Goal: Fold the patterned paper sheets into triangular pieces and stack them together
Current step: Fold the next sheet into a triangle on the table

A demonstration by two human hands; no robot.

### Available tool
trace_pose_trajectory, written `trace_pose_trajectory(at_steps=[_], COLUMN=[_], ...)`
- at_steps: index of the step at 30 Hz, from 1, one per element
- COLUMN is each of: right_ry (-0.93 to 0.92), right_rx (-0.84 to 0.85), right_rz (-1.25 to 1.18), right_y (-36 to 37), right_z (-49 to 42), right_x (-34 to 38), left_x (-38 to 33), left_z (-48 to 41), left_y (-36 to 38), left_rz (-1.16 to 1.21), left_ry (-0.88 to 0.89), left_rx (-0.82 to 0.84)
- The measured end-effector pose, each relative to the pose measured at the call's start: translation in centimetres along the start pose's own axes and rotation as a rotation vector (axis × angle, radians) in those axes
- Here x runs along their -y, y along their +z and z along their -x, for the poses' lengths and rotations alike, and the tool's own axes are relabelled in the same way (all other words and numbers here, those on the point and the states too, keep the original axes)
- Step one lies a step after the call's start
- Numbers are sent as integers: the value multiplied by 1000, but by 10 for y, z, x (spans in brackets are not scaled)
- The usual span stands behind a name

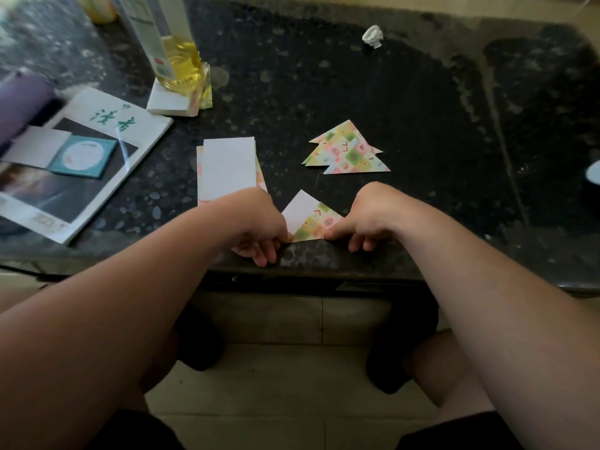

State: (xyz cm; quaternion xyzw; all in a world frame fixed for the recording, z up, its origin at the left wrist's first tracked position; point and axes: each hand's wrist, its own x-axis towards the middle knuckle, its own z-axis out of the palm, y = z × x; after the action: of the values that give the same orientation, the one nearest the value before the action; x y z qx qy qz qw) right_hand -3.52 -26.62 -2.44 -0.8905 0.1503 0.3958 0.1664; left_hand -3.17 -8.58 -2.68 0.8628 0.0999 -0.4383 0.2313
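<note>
A half-folded paper sheet (pixel 312 218) lies near the table's front edge, its white back on the left and its pastel pattern on the right. My left hand (pixel 259 227) pinches its lower left corner. My right hand (pixel 367 219) presses its lower right corner with the thumb. Behind it, several finished patterned triangles (pixel 347 151) overlap in a stack. To the left lies a pile of unfolded rectangular sheets (pixel 227 167), white side up.
On the black speckled table (pixel 324 76) a magazine (pixel 81 164) lies at the left, with a yellow-liquid bottle (pixel 172 53) on a white pad behind it. A crumpled white scrap (pixel 373 36) sits at the back. The table edge runs just below my fingers.
</note>
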Motion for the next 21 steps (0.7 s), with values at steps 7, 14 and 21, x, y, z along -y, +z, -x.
trace_pose_trajectory(at_steps=[7,14,21], right_ry=[17,14,14], right_rx=[-38,-24,76], right_rz=[50,127,112], right_y=[3,3,0], right_z=[1,5,4], right_x=[7,23,26], left_x=[17,9,0], left_z=[2,6,1], left_y=[-4,14,15], left_rz=[-105,28,-15], left_ry=[16,118,76], left_rx=[-1,27,43])
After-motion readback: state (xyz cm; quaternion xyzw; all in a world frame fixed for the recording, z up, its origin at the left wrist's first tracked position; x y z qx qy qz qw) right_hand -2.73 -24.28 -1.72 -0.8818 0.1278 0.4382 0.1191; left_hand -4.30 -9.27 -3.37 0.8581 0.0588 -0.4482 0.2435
